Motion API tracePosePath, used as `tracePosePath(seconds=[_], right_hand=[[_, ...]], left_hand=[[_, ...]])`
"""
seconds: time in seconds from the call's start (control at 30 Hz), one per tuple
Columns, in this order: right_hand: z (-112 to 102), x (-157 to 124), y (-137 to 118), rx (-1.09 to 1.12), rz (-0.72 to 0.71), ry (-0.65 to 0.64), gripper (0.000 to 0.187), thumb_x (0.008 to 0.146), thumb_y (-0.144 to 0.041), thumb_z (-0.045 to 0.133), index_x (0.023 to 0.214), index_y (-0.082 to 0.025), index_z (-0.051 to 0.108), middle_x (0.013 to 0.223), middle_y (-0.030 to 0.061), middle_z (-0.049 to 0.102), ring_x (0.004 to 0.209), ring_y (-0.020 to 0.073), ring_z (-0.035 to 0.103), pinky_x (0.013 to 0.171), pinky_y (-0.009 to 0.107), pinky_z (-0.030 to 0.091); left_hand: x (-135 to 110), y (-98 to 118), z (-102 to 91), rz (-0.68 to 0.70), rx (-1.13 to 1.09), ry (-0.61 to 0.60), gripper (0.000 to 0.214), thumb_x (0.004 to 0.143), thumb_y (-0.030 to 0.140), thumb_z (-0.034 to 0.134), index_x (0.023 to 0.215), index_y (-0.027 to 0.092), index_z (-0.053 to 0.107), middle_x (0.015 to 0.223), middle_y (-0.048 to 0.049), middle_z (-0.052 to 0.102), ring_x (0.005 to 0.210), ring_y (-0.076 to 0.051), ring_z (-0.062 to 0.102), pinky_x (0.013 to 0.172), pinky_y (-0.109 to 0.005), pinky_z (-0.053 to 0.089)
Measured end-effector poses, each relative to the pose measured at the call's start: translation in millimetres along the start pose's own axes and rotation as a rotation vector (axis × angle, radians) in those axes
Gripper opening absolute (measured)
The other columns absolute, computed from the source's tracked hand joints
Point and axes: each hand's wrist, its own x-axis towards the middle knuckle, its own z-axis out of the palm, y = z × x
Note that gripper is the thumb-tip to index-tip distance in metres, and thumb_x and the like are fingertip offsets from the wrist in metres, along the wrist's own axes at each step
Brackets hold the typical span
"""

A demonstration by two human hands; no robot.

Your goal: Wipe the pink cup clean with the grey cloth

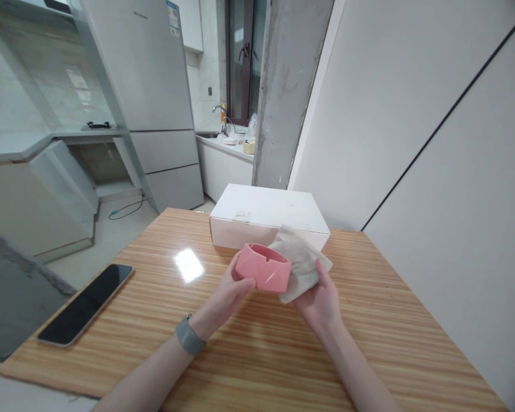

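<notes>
A pink faceted ashtray (pixel 266 272) with notches in its rim is held above the table by my left hand (pixel 232 286), thumb on the near side and fingers behind it. My right hand (pixel 321 297) grips a folded beige cloth (pixel 298 257), thumb on top and palm beneath. The cloth's left edge lies behind the ashtray's right side; whether they touch I cannot tell. Behind both hands a closed white box (pixel 266 206) sits on the wood-grain table (pixel 197 366).
A smartphone (pixel 88 303) with a dark screen lies near the table's left edge. A white wall panel (pixel 433 229) runs along the right side. Beyond the table are a fridge (pixel 154 97), a faucet (pixel 223 114) and a grey pillar (pixel 287 86).
</notes>
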Motion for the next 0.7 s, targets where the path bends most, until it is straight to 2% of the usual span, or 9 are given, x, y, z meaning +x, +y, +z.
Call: tracePosePath(seconds=[0.13, 0.23, 0.37, 0.47, 0.7], right_hand=[[3.2, -3.3, 9.3, 0.009, 0.073, 0.006, 0.024, 0.079, -0.029, 0.068, 0.102, -0.023, 0.072, 0.105, 0.0028, 0.078, 0.108, 0.0266, 0.069, 0.096, 0.043, 0.055], [3.3, -3.5, 13.1, 0.013, 0.079, -0.002, 0.026, 0.082, -0.036, 0.066, 0.102, -0.021, 0.072, 0.106, 0.0056, 0.078, 0.111, 0.0282, 0.068, 0.096, 0.044, 0.055], [0.1, -4.7, 19.2, -0.044, 0.046, -0.079, 0.041, 0.081, -0.052, 0.065, 0.103, -0.019, 0.073, 0.110, 0.0070, 0.076, 0.118, 0.0299, 0.064, 0.099, 0.044, 0.053], [-2.8, -4.5, 25.8, -0.093, -0.017, -0.062, 0.041, 0.077, -0.054, 0.069, 0.103, -0.022, 0.073, 0.113, 0.0037, 0.076, 0.123, 0.0282, 0.060, 0.102, 0.041, 0.051], [-4.4, -6.0, 35.2, -0.112, -0.032, -0.099, 0.046, 0.079, -0.057, 0.066, 0.110, -0.023, 0.072, 0.123, 0.0022, 0.071, 0.127, 0.0254, 0.057, 0.104, 0.037, 0.049]], left_hand=[[-0.8, -1.4, -1.7, 0.001, -0.012, -0.012, 0.076, 0.065, 0.027, 0.082, 0.134, 0.024, 0.050, 0.130, -0.0099, 0.059, 0.119, -0.027, 0.054, 0.100, -0.037, 0.042], [-1.5, -2.1, 0.6, -0.009, 0.006, -0.001, 0.078, 0.061, 0.024, 0.084, 0.131, 0.024, 0.050, 0.129, -0.0093, 0.060, 0.118, -0.027, 0.055, 0.097, -0.036, 0.044], [-3.0, -6.0, 8.7, -0.009, 0.037, 0.084, 0.073, 0.062, 0.026, 0.084, 0.126, 0.021, 0.051, 0.124, -0.0101, 0.062, 0.113, -0.026, 0.057, 0.095, -0.035, 0.045], [-4.1, -11.1, 12.5, -0.016, 0.065, 0.170, 0.067, 0.064, 0.031, 0.084, 0.123, 0.020, 0.052, 0.123, -0.0111, 0.062, 0.112, -0.025, 0.059, 0.096, -0.036, 0.045], [-4.0, -11.5, 14.9, 0.027, 0.257, 0.296, 0.079, 0.053, 0.029, 0.089, 0.120, 0.022, 0.047, 0.118, -0.0100, 0.062, 0.103, -0.025, 0.062, 0.084, -0.033, 0.051]])
